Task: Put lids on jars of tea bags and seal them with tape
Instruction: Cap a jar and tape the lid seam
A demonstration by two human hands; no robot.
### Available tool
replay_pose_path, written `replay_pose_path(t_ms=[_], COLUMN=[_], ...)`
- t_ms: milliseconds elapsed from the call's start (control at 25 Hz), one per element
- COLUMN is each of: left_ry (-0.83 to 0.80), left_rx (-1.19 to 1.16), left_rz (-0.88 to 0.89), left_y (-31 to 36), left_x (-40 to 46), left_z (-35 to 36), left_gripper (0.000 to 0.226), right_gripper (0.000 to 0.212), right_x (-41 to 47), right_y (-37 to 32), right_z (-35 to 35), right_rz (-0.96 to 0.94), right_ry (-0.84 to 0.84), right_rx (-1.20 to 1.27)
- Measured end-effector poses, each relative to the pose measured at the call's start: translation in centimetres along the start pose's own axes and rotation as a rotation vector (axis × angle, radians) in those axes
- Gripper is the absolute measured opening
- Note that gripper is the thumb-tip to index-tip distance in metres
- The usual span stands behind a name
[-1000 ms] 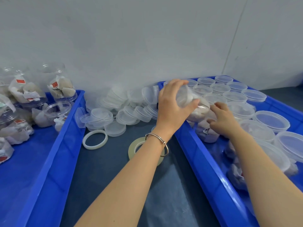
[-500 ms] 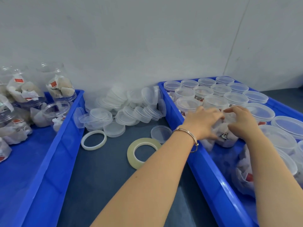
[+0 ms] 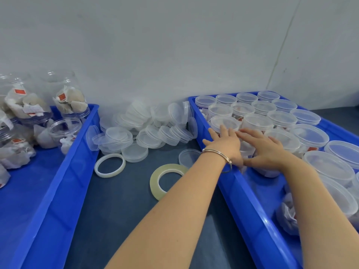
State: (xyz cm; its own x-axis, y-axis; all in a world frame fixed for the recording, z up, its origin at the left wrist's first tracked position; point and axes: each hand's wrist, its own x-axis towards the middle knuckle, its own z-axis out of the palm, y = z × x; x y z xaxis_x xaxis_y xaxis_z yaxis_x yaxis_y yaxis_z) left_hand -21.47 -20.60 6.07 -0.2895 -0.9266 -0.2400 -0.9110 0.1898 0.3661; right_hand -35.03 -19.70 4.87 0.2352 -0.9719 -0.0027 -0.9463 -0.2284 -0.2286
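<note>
On the dark table (image 3: pixel 120 206), released hands (image 3: pixel 246 148) touch lidded tea-bag jars (image 3: pixel 258 123) in the right tray (image 3: pixel 250 193).

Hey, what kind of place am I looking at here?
Probably a small hand-packing workstation, not a home kitchen: two blue plastic bins, one filled with rows of lidded clear plastic jars, a heap of loose clear plastic lids, and a roll of clear tape on the dark tabletop.

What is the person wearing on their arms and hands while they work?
Very little. Both forearms are bare, with no sleeves in view and no gloves on the left hand or the right hand. The only thing worn is a thin silver metal bangle around the left wrist. No rings or watch are visible.
</note>
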Motion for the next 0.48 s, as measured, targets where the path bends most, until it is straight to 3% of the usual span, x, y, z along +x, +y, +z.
replay_pose_path(t_ms=[160,280,360,480], left_ry=[-0.017,0.246,0.491,0.588], left_rx=[-0.212,-0.375,-0.465,-0.347], left_rz=[0.139,0.170,0.110,-0.079], left_y=[-3.4,-6.3,-9.3,-15.6], left_x=[-2.1,-4.6,-6.6,-10.1], left_z=[0.0,-0.8,-2.5,-4.7], left_gripper=[0.098,0.079,0.058,0.045], right_gripper=[0.089,0.091,0.087,0.075], right_x=[0.0,0.6,1.9,3.5], right_y=[-1.4,-5.5,-10.6,-20.5], right_z=[-0.2,-1.2,-1.3,1.1], right_rz=[0.073,0.053,-0.139,-0.446], right_ry=[-0.189,-0.066,0.111,0.076], right_rx=[-0.112,-0.128,-0.039,0.242])
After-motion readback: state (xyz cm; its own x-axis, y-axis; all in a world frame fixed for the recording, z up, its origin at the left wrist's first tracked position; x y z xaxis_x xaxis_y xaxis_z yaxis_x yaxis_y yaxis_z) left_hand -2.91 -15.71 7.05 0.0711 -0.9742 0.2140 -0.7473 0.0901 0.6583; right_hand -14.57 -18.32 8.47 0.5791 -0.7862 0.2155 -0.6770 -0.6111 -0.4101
